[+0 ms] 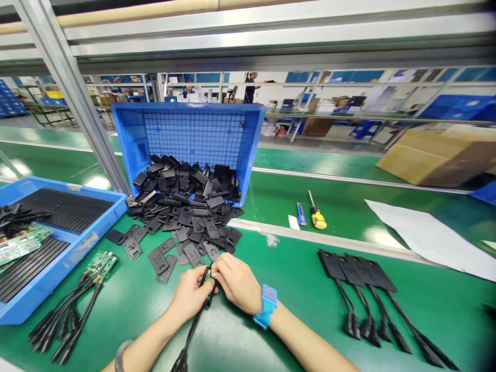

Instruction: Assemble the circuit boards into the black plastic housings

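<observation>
My left hand is closed around a small green circuit board in a narrow black casing, and a black cable runs from it toward me. Fingertips of my right hand pinch the upper end of the same piece; they partly hide it. A blue wrist strap is on my right wrist. Just beyond my hands, loose black plastic covers lie on the green bench and spill from a tipped blue bin.
A blue tray at left holds black strips and boards. Beside it lie circuit boards with cables. Several black cased units with cables lie at right. Farther back are a blue cutter, a yellow screwdriver and a metal post.
</observation>
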Demonstrator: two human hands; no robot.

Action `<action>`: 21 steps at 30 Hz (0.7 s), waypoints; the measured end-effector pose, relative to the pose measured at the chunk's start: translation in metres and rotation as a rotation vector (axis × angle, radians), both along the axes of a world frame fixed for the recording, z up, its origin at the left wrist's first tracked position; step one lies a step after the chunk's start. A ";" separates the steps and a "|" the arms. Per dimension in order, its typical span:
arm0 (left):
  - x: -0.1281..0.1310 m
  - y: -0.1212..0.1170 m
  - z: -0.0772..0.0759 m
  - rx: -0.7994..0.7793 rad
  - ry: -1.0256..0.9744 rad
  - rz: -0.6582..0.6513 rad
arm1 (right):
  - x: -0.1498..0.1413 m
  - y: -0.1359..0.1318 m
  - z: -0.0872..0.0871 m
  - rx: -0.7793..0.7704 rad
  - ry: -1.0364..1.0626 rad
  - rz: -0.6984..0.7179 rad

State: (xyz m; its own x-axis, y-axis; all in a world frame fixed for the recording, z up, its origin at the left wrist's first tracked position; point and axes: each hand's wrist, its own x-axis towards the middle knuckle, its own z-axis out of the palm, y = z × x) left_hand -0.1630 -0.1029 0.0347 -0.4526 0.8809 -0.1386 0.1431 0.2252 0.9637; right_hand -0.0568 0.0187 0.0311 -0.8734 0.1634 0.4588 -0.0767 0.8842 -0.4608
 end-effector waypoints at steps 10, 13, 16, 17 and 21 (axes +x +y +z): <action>-0.008 -0.004 0.010 0.050 -0.542 0.161 | 0.035 0.124 -0.007 0.053 -0.395 -0.702; -0.010 -0.006 0.007 0.105 -0.576 0.130 | 0.034 0.134 -0.006 0.109 -0.428 -0.732; -0.012 -0.007 0.003 0.155 -0.550 0.117 | 0.016 0.121 -0.001 0.147 -0.408 -0.565; -0.012 -0.007 0.002 0.162 -0.536 0.117 | 0.009 0.115 0.001 0.156 -0.398 -0.467; -0.013 -0.007 0.002 0.105 -0.516 0.141 | -0.013 0.100 0.000 0.168 -0.294 -0.058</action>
